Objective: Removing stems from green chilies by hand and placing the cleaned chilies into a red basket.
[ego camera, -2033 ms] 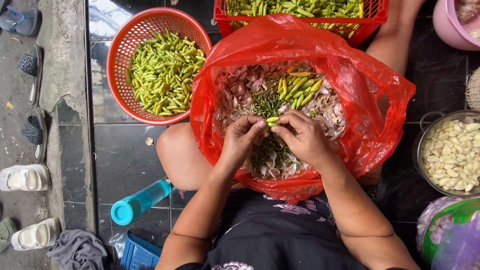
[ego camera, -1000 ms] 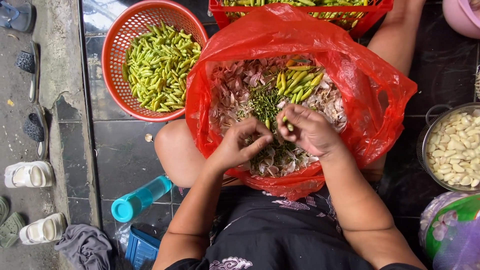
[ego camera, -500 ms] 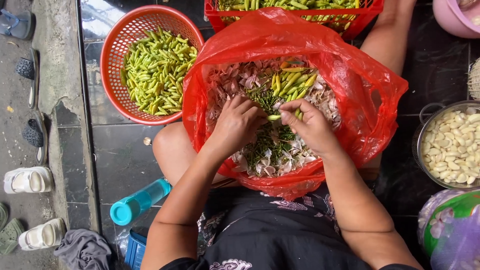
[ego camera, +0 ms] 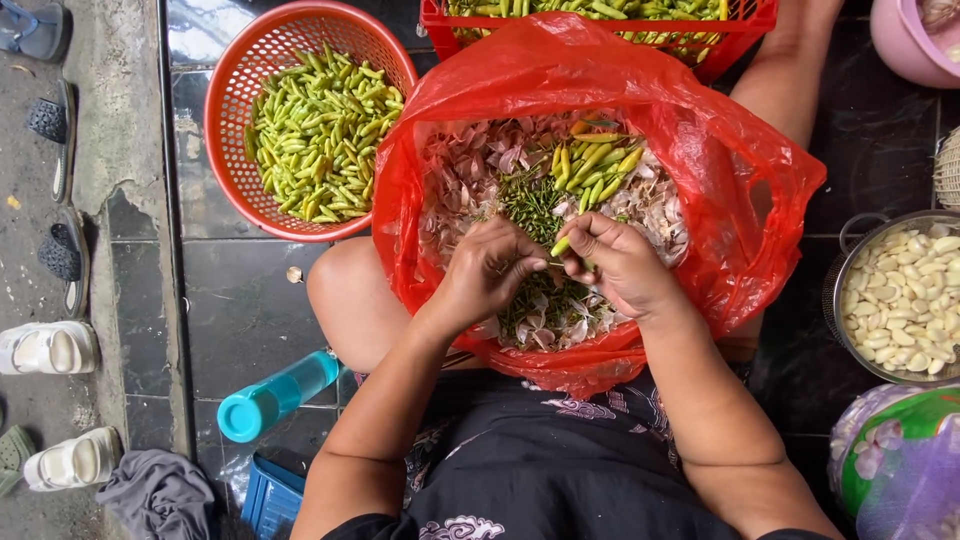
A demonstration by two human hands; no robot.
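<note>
A red plastic bag [ego camera: 740, 170] lies open on my lap, filled with papery garlic skins, a heap of green chilli stems [ego camera: 528, 205] and a small pile of green chillies [ego camera: 592, 168]. Over the bag, my right hand [ego camera: 622, 265] pinches one small green chilli [ego camera: 560, 246] between thumb and fingers. My left hand [ego camera: 486, 272] meets it, fingertips gripping the chilli's stem end. Both hands hover just above the stems.
A round red basket [ego camera: 262, 60] of green chillies stands at the upper left, a red crate [ego camera: 740, 30] of chillies at the top. A metal pan [ego camera: 840, 290] of peeled garlic sits right. A blue bottle [ego camera: 275, 397] lies lower left; sandals line the left edge.
My hands parted a second ago, the left moving aside, then came together again over the stems. Now they hold a chilli between them slightly lower in the bag.
</note>
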